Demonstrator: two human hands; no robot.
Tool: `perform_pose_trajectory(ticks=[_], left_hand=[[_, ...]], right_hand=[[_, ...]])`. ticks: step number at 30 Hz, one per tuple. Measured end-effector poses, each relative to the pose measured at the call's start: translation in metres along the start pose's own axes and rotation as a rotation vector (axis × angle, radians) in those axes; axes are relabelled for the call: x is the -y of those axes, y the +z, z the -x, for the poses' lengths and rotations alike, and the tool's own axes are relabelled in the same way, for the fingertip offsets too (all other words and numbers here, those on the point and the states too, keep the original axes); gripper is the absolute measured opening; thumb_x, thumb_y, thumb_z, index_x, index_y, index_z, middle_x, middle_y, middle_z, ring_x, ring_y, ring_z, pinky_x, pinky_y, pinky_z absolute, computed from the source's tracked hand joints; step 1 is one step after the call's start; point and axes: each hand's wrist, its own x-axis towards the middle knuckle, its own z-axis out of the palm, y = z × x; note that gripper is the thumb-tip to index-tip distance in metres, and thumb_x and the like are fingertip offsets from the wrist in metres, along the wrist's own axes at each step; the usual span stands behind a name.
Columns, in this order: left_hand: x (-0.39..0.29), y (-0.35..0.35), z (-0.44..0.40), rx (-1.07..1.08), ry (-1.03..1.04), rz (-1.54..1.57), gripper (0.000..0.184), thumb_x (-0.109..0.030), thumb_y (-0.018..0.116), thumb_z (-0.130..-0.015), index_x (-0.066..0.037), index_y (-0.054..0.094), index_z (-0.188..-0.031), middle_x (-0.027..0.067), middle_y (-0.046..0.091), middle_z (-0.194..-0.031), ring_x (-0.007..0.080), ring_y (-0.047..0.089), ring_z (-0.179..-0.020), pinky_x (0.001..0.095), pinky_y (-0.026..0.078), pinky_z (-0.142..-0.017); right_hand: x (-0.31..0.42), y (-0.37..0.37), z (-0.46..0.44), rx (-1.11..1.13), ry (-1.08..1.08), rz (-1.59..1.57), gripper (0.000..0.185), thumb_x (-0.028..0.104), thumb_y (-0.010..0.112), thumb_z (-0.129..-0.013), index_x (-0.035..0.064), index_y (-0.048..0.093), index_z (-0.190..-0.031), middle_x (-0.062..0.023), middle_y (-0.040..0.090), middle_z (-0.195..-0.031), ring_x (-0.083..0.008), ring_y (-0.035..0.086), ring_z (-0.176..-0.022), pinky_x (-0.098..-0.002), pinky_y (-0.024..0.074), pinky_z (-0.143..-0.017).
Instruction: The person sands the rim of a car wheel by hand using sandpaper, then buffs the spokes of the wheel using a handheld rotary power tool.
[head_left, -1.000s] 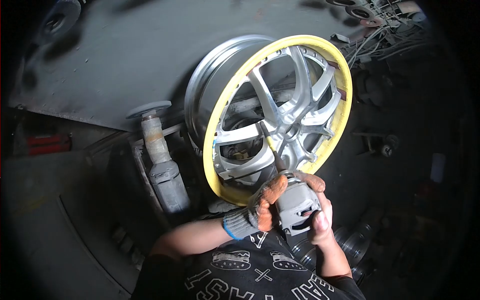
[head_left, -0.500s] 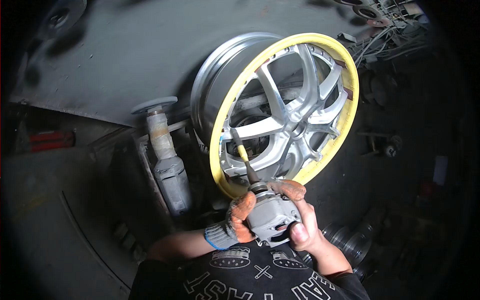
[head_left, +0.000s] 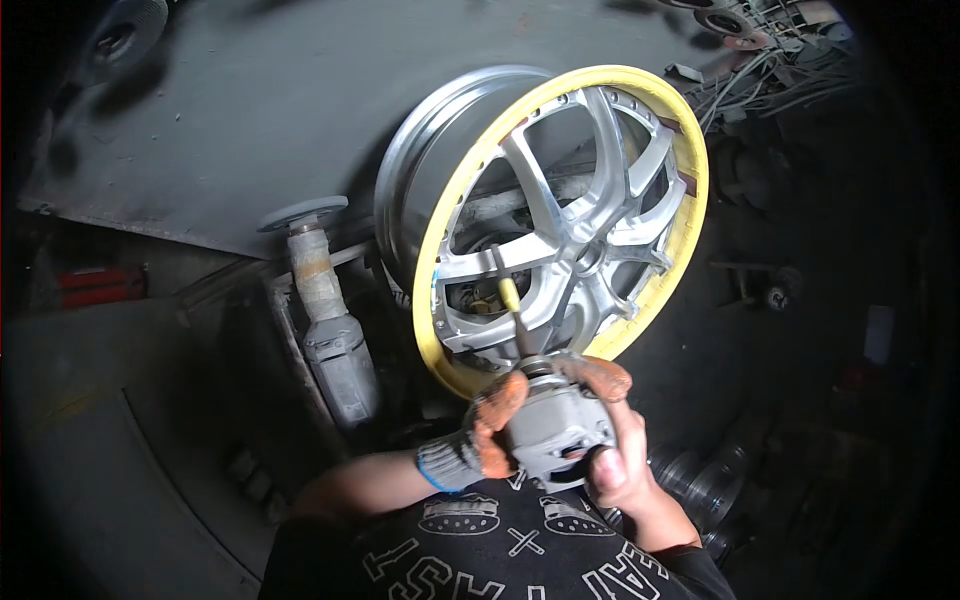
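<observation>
A grey power tool (head_left: 560, 428) is held between both hands in front of my chest. My left hand (head_left: 490, 428), in a grey and orange glove, wraps its left side. Around its right side is my right hand (head_left: 615, 435), with orange glove material over the fingers and a bare thumb. The tool's long shaft (head_left: 510, 297), with a yellow band, points up, its dark tip at a spoke on the left of the silver wheel (head_left: 585, 225). Yellow covering (head_left: 427, 320) runs around the wheel's front rim.
Left of the wheel stands another grey tool (head_left: 335, 350) with a round disc on top. A red object (head_left: 100, 286) lies at the far left. Cables (head_left: 770, 88) and discs are at the upper right, and shiny round metal parts (head_left: 700, 480) at the lower right.
The tool and both hands went left along the spoke from the wheel's centre, then came partly back right. Both hands have kept their grip, and the view has shifted slightly.
</observation>
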Motion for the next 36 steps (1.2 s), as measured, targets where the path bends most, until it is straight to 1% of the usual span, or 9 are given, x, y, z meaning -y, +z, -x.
perform_pose_trajectory(ticks=[7, 13, 16, 18, 20, 22, 23, 32, 36], left_hand=[[0.036, -0.019, -0.036, -0.148, -0.014, -0.037, 0.081, -0.064, 0.045, -0.092, 0.005, 0.045, -0.136, 0.0113, 0.043, -0.144, 0.0186, 0.044, -0.129, 0.0345, 0.033, -0.109], [0.078, -0.069, -0.016, -0.217, 0.037, -0.057, 0.076, -0.06, 0.039, -0.097, 0.002, 0.041, -0.141, 0.0075, 0.038, -0.149, 0.0158, 0.037, -0.136, 0.034, 0.025, -0.115], [0.07, -0.054, 0.011, -0.535, -0.019, 0.025, 0.09, -0.072, 0.043, -0.086, 0.009, 0.056, -0.122, 0.0195, 0.055, -0.131, 0.0261, 0.056, -0.117, 0.0373, 0.043, -0.101], [0.042, -0.034, 0.02, -0.428, -0.062, -0.009, 0.095, -0.076, 0.046, -0.082, 0.01, 0.055, -0.123, 0.0204, 0.053, -0.132, 0.0267, 0.056, -0.117, 0.0372, 0.043, -0.101], [0.012, -0.011, 0.016, -0.27, -0.025, -0.027, 0.091, -0.072, 0.049, -0.084, 0.009, 0.055, -0.125, 0.0192, 0.052, -0.133, 0.0257, 0.054, -0.119, 0.037, 0.042, -0.102], [-0.014, 0.009, 0.01, -0.024, 0.078, -0.041, 0.078, -0.063, 0.053, -0.089, 0.005, 0.055, -0.128, 0.0162, 0.052, -0.135, 0.0234, 0.052, -0.123, 0.0366, 0.04, -0.105], [-0.018, 0.015, 0.015, -0.115, 0.05, -0.074, 0.09, -0.072, 0.048, -0.086, 0.009, 0.055, -0.125, 0.021, 0.051, -0.134, 0.0264, 0.052, -0.123, 0.0381, 0.04, -0.105], [-0.024, 0.009, 0.033, -0.103, 0.087, 0.006, 0.092, -0.072, 0.051, -0.085, 0.008, 0.051, -0.131, 0.0191, 0.049, -0.137, 0.0264, 0.053, -0.122, 0.0381, 0.041, -0.104], [-0.022, 0.005, 0.029, -0.086, -0.005, 0.104, 0.094, -0.073, 0.051, -0.084, 0.007, 0.051, -0.131, 0.0184, 0.05, -0.137, 0.0264, 0.053, -0.123, 0.038, 0.041, -0.104]], right_hand=[[-0.016, -0.031, -0.001, -0.101, 0.128, -0.102, 0.088, 0.062, 0.039, -0.087, -0.0104, 0.044, -0.137, -0.0216, 0.067, -0.11, -0.0264, 0.067, -0.101, -0.0339, 0.0489, -0.09], [-0.021, -0.025, 0.003, -0.047, 0.145, -0.11, 0.087, 0.061, 0.039, -0.088, -0.0097, 0.042, -0.138, -0.0235, 0.061, -0.121, -0.0309, 0.063, -0.11, -0.0372, 0.0447, -0.098], [-0.019, -0.013, 0.005, -0.004, 0.088, -0.103, 0.08, 0.056, 0.042, -0.089, -0.0098, 0.043, -0.136, -0.0274, 0.058, -0.124, -0.0371, 0.06, -0.114, -0.0406, 0.0433, -0.1], [-0.009, -0.002, -0.003, 0.022, 0.117, -0.054, 0.101, 0.074, 0.035, -0.084, -0.0127, 0.042, -0.135, -0.0213, 0.057, -0.124, -0.0303, 0.058, -0.114, -0.0376, 0.0418, -0.102], [0.0, 0.003, -0.003, 0.108, 0.153, -0.1, 0.096, 0.07, 0.036, -0.088, -0.0116, 0.041, -0.137, -0.0249, 0.055, -0.128, -0.0328, 0.057, -0.118, -0.0397, 0.0408, -0.103], [-0.004, 0.01, -0.009, 0.103, -0.025, -0.082, 0.076, 0.051, 0.045, -0.091, -0.0083, 0.04, -0.138, -0.0259, 0.066, -0.107, -0.0385, 0.067, -0.1, -0.042, 0.0484, -0.093], [-0.005, 0.013, -0.01, 0.105, -0.024, -0.085, 0.076, 0.051, 0.045, -0.091, -0.0083, 0.04, -0.138, -0.0259, 0.066, -0.107, -0.0385, 0.067, -0.1, -0.042, 0.0484, -0.093], [0.002, 0.027, -0.014, 0.172, 0.014, -0.075, 0.073, 0.051, 0.048, -0.091, -0.0041, 0.04, -0.139, -0.03, 0.06, -0.119, -0.0436, 0.064, -0.106, -0.0441, 0.0487, -0.094], [0.0, 0.02, -0.009, 0.149, 0.014, -0.073, 0.073, 0.052, 0.047, -0.091, -0.004, 0.04, -0.139, -0.0294, 0.057, -0.124, -0.0448, 0.062, -0.109, -0.0448, 0.0475, -0.096]])
